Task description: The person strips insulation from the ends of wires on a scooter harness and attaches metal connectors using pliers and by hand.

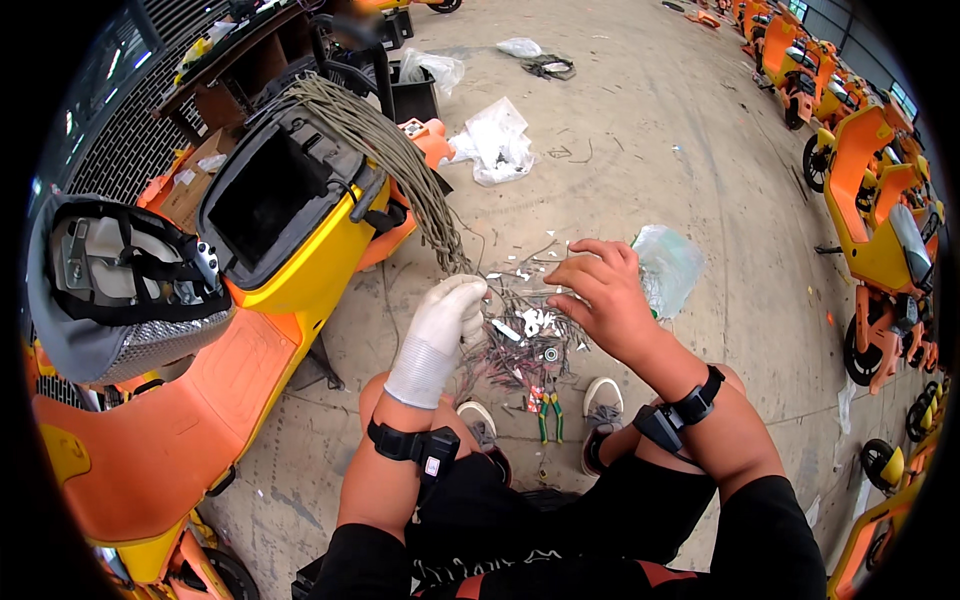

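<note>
A long bundle of grey-brown cables point(400, 160) drapes over the yellow scooter body and hangs toward the floor. At its lower end my left hand point(447, 312), in a white knit glove, is closed with its fingers curled around the cable ends. My bare right hand point(607, 290) hovers to the right with bent fingers apart, and nothing shows in it. Below and between the hands lies a pile of cut wire pieces and white plastic bits point(515, 345). Green-handled pliers point(550, 415) rest on the floor between my shoes.
An orange and yellow scooter point(215, 400) stands close at my left, its seat point(125, 290) tipped up beside an open storage box point(275, 195). Clear plastic bags point(668, 268) and a white bag point(495, 140) lie on the concrete. More scooters point(870, 210) line the right side.
</note>
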Motion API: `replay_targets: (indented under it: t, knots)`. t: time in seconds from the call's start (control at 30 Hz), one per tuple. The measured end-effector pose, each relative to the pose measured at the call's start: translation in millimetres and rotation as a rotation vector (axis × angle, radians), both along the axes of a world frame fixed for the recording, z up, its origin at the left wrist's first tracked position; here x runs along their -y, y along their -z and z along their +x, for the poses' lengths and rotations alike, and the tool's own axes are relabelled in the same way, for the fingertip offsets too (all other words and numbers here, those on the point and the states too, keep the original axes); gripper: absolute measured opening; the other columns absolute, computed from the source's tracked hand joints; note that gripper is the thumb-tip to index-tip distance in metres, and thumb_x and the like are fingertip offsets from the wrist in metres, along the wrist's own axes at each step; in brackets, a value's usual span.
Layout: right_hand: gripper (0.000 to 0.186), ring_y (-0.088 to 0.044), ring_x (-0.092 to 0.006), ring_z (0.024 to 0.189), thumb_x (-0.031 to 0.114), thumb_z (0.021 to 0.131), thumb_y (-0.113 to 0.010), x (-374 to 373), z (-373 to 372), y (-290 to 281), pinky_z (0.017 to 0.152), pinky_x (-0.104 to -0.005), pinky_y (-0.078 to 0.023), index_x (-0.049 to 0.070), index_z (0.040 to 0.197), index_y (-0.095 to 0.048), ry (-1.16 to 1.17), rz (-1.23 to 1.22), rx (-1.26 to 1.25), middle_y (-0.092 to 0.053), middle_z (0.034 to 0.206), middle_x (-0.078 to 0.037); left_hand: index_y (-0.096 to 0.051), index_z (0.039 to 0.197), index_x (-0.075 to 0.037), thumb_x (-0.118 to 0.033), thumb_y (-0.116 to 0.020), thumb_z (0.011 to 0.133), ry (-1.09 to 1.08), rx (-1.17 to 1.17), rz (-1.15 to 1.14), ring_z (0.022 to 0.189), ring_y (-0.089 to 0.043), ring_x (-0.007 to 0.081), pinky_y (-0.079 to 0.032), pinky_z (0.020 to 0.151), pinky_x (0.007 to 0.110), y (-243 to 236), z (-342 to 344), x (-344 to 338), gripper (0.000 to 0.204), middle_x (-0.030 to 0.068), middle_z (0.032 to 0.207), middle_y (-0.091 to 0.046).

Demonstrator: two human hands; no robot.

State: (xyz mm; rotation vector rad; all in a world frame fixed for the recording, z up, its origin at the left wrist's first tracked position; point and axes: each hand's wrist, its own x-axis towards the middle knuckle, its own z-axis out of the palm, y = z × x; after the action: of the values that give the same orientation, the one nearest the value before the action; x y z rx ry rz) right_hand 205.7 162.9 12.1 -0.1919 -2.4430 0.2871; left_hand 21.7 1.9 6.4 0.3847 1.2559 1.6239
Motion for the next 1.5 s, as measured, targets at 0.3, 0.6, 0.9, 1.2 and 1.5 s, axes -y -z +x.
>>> replay_targets:
  t: [0.3,0.6,0.9,1.2,1.5]
  knots:
    - [0.013,-0.058,-0.0224,0.110,0.021,0.084,-0.076,-1.2,-1.2,0.6,0.098,-0.0423,-0.035,0.013,0.093,-0.072,-0.018,-0.179,-0.015,-0.068,0.093,0.000,-0.055,0.092,-0.002,-0.013,-0.055,0.097,0.002,0.014,0.018,0.049,-0.030,0.0071,-0.027,0.049,0.027,-2.1,-2.4,3.8,0.012,-0.0064,0.059,-0.031]
    - [0.023,-0.065,-0.0179,0.078,0.019,0.097,-0.062,-7.6,-3.3,-3.1,0.080,-0.0298,-0.050,0.000,0.090,-0.072,-0.018,-1.379,0.134,-0.070,0.079,-0.006,-0.062,0.091,-0.004,-0.007,-0.060,0.093,-0.115,-0.926,0.011,0.066,-0.051,0.0143,-0.042,0.061,0.029,-24.8,17.8,5.7,0.005,0.0020,0.074,-0.054]
    - [0.023,-0.065,-0.0170,0.081,0.021,0.095,-0.064,-18.9,0.4,5.6,0.084,-0.0291,-0.050,-0.001,0.094,-0.070,-0.033,-1.856,0.238,-0.069,0.080,-0.007,-0.064,0.090,-0.006,-0.003,-0.071,0.080,-0.136,-1.783,0.365,0.069,-0.055,0.0254,-0.044,0.065,0.038,-26.5,1.2,8.6,0.013,0.0071,0.075,-0.054]
    - [0.057,-0.053,-0.0283,0.118,0.028,0.087,-0.075,-13.2,8.0,-9.4,0.102,-0.0422,-0.039,0.009,0.135,-0.053,0.203,-0.498,0.065,-0.061,0.118,-0.009,-0.066,0.098,-0.002,-0.020,-0.061,0.094,-0.225,-0.651,-0.193,0.068,-0.050,0.0068,-0.042,0.063,0.027,9.8,-14.1,0.2,0.019,-0.0012,0.077,-0.058]
    - [0.051,-0.049,-0.0302,0.122,0.015,0.072,-0.083,-8.0,4.5,-12.5,0.103,-0.0442,-0.035,0.014,0.120,-0.063,0.045,-0.074,0.025,-0.060,0.118,-0.005,-0.060,0.096,-0.001,-0.015,-0.057,0.098,-0.059,-0.160,0.004,0.052,-0.033,0.0055,-0.027,0.049,0.024,-3.6,-4.4,0.5,0.015,-0.0067,0.062,-0.036]
